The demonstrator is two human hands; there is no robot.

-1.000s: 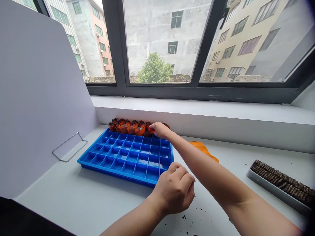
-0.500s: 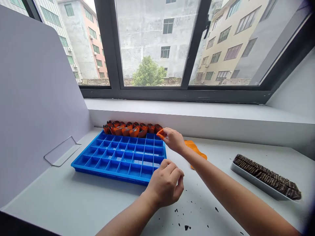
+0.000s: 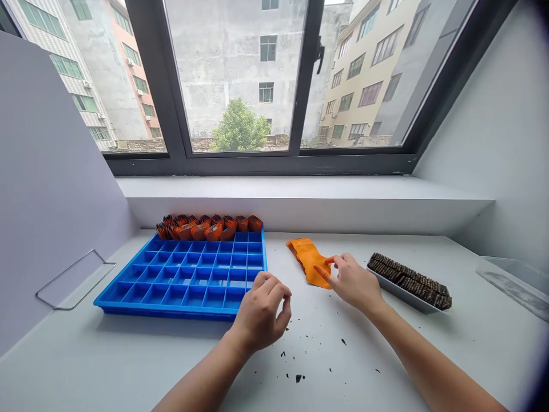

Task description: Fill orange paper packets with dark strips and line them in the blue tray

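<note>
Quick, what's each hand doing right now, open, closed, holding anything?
Left hand: half-curled beside the blue tray, nothing visible in it.
Right hand: fingers parted at the orange sheets; whether they grip any cannot be told.

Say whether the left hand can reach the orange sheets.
Probably yes: only tabletop shows between the left hand and the orange sheets; the right hand is at one edge, leaving the rest free.
</note>
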